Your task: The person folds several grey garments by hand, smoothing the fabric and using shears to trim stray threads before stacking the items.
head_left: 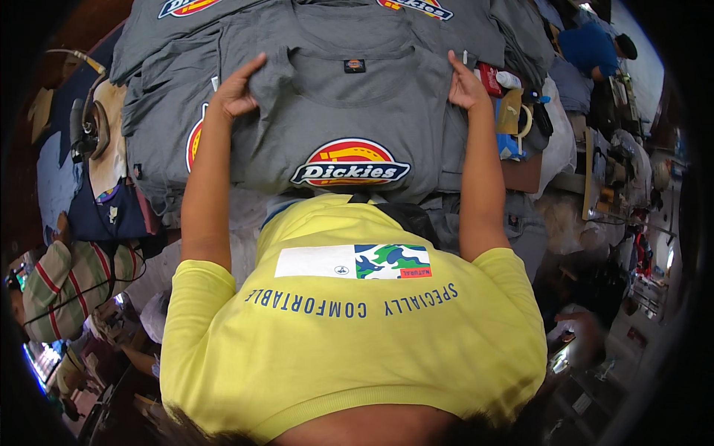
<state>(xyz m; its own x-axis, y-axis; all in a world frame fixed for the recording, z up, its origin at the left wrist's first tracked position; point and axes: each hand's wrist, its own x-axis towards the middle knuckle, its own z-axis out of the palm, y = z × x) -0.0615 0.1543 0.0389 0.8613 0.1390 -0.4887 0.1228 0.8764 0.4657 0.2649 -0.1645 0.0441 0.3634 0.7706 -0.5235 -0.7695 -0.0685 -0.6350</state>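
A grey T-shirt (357,119) with a red, yellow and blue oval print is spread in front of me, its neckline and dark neck label on the far side. My left hand (236,93) is at its left shoulder edge, thumb stretched out and the other fingers partly hidden by the cloth. On the opposite edge, my right hand (468,85) has the same grip, with one digit pointing away from me. Both hands hold the shirt by its sides. Under and beyond it lie more grey T-shirts (167,97) with the same print.
To the left an iron (93,134) with a cord stands by dark blue cloth (123,215). A roll of tape (525,121) and a red packet (489,78) lie right of the shirts. A person in striped clothing (71,286) is at left; another in blue (587,50) is far right.
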